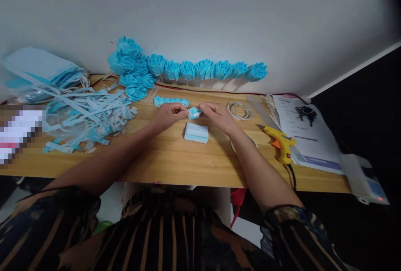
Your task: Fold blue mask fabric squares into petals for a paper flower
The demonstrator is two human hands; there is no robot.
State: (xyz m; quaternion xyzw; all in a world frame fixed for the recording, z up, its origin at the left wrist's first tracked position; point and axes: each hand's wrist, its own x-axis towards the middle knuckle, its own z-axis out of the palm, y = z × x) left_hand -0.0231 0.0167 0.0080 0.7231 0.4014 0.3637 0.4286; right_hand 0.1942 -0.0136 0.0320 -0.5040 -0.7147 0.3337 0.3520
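Both hands meet over the middle of the wooden table. My left hand (169,115) pinches the left end of a small blue-and-white fabric piece (194,113). At its right end, my right hand (216,114) pinches the same piece between thumb and fingers. Just below lies a stack of pale cut fabric pieces (196,132). Behind my left hand rests a row of folded blue petals (171,102). Rolls of tape (239,111) lie to the right of my right hand, and another ring is partly hidden under my right forearm.
Blue fabric flowers (205,69) on sticks lean along the wall. Fabric strips (90,114) heap at the left, near stacked blue sheets (46,68). A yellow glue gun (280,141) with its cord lies at the right, beside printed paper (308,137) and keys (306,114).
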